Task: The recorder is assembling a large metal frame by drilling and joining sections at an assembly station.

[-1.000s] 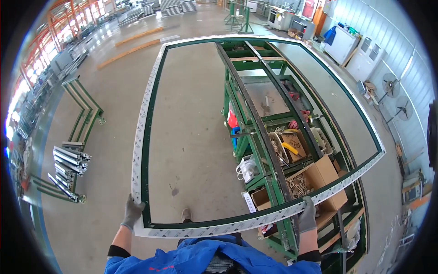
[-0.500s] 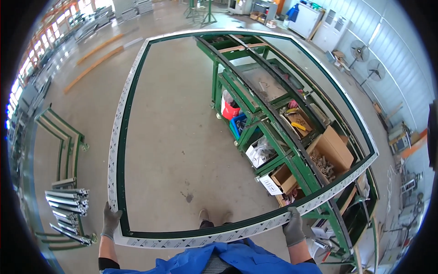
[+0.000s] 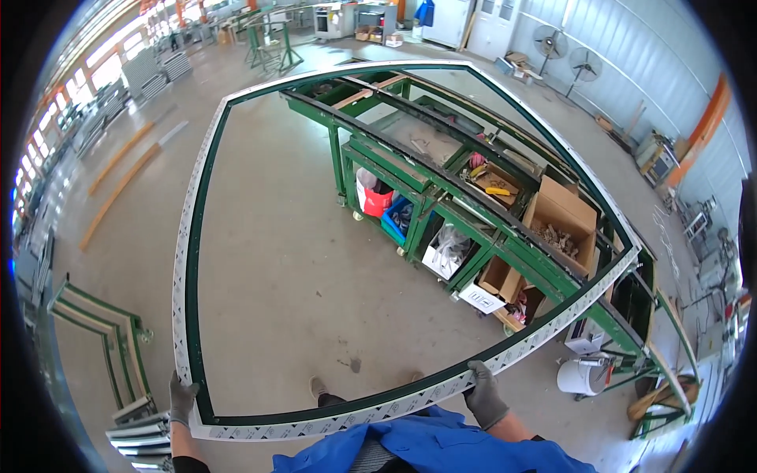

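My left hand (image 3: 182, 400) grips a large frame (image 3: 188, 236) at its corner well left of the green bench (image 3: 390, 165); my right hand (image 3: 485, 398) clasps its near edge, closer to the bench. The frame's right part spans the bench; whether they touch, I can't tell.

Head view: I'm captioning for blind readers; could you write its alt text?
A large white-and-green frame is held by a gloved left hand by its near-left corner and a gloved right hand on its near edge; a green workbench with an open cardboard box shows through it at right.
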A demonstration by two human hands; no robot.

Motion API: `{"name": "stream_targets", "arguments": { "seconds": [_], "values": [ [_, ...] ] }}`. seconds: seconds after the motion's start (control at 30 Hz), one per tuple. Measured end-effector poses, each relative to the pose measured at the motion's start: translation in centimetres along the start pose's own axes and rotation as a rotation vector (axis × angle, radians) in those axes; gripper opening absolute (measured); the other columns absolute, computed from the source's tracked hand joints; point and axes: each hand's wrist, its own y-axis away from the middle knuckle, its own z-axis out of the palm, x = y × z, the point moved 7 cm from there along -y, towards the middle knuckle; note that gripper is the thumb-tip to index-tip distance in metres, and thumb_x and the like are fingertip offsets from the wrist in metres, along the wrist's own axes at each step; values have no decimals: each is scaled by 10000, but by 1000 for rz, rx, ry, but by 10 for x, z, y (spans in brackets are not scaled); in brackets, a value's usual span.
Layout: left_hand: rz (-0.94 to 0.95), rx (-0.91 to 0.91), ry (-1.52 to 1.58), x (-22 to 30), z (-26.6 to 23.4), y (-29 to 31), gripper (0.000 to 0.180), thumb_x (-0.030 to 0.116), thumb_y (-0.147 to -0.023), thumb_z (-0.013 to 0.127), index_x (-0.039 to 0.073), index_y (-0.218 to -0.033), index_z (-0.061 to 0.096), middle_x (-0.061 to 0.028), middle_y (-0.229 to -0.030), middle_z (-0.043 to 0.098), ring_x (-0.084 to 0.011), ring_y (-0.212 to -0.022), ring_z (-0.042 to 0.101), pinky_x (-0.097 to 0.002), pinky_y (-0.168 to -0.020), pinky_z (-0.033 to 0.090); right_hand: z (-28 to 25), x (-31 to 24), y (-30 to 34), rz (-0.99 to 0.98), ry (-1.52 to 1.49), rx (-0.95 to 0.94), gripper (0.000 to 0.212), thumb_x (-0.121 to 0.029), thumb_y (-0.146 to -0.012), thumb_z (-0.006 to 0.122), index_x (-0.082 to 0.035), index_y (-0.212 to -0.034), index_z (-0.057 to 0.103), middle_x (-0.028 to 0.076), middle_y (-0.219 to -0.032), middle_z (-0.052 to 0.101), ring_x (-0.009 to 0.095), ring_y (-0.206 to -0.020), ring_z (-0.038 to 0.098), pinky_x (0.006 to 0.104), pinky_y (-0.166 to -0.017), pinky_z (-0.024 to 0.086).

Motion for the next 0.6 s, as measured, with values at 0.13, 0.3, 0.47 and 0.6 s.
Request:
{"name": "stream_targets", "arguments": {
  "seconds": [0.13, 0.3, 0.47, 0.6],
  "values": [
    [189, 17, -115, -50, -86, -76, 643, -93, -748, 671, -17, -1374, 542, -121, -1223, 703, -231, -1035, 698, -340, -903, 568, 55, 79, 22, 69, 14, -51, 150, -142, -889, 715, -85, -993, 625, 66, -853, 652, 247, -809, 687, 411, -797, 606],
    [138, -154, -55, -38, -130, -187, 663, -65, -765, 655, -22, -1411, 514, -125, -1253, 684, -242, -1073, 688, -348, -916, 561, 99, 153, 69, -22, -94, 102, 136, -135, -889, 709, -77, -985, 632, 82, -861, 669, 248, -784, 693, 421, -776, 609],
    [140, -186, -37, -37, -186, -281, 704, -73, -753, 638, -29, -1440, 495, -129, -1269, 675, -242, -1098, 682, -350, -953, 550, 169, 212, 116, -3, -93, 172, 152, -86, -874, 724, -64, -982, 620, 75, -862, 664, 246, -806, 704, 422, -776, 620],
    [128, -141, -107, -44, -216, -340, 758, -87, -726, 626, -34, -1469, 481, -131, -1285, 671, -251, -1118, 680, -350, -978, 541, 214, 249, 134, 43, -110, 202, 173, -77, -881, 725, -47, -1005, 607, 78, -881, 657, 251, -790, 693, 427, -775, 617]
  ]
}}
